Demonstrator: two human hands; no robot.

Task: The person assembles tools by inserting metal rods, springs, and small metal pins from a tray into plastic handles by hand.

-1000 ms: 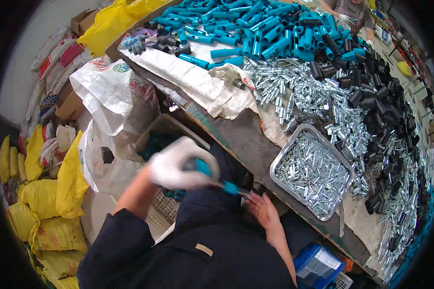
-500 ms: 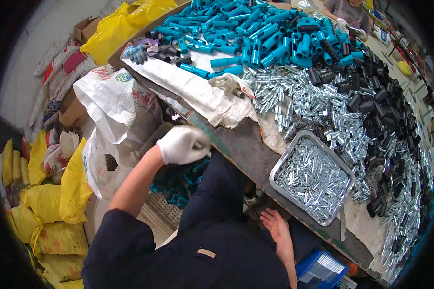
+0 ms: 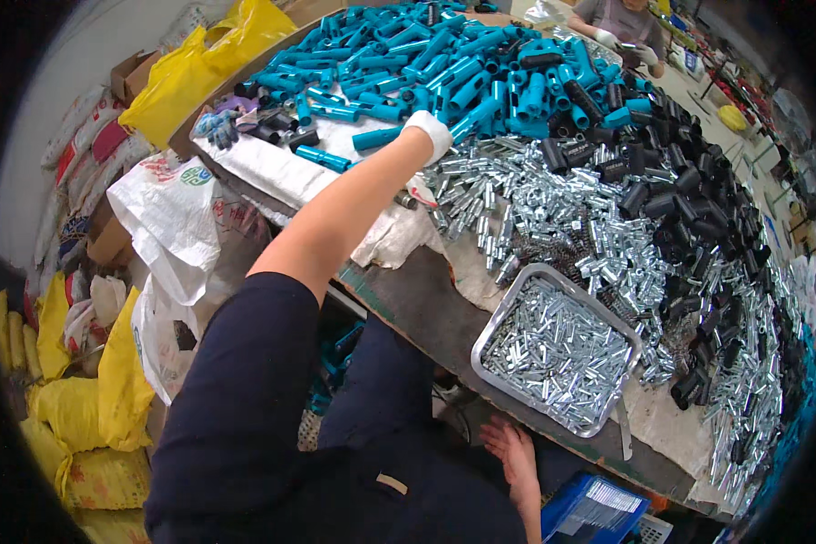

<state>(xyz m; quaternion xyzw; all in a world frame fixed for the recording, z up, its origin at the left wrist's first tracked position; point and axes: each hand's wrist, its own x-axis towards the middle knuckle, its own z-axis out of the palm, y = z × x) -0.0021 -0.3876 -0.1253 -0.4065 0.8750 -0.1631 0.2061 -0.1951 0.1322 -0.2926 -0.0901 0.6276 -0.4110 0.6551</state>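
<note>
Far left: stacked yellow woven sacks (image 3: 109,480), unmoved. Next, a crumpled white plastic bag (image 3: 168,227) with green and red print, slumped beside the table. Below the table edge, dark-teal parts (image 3: 337,349) lie in a pale, perforated plastic crate (image 3: 308,433), now largely hidden by the outstretched left arm.

Left hand (image 3: 429,136), in a white knitted glove: the main change. One second ago it held a teal piece up in front of the body; half a second ago it was above the crate, fingers curled round. Now the arm reaches far across the table, the hand at the near edge of a large heap of glossy teal slotted tubes (image 3: 462,72). Fingers hidden behind the glove's back; cannot tell whether they grasp a tube.

Right hand (image 3: 515,453), bare: low, just off the table edge, palm up, fingers loosely spread, nothing visible in it. One second ago it was at the end of the teal piece; little changed since the half-second mark.

Right of it, a rectangular shiny metal tray (image 3: 505,312) full of small silver pins, on the table as before. Beyond, loose silver metal cylinders (image 3: 621,267), then short black sleeves (image 3: 684,204).
</note>
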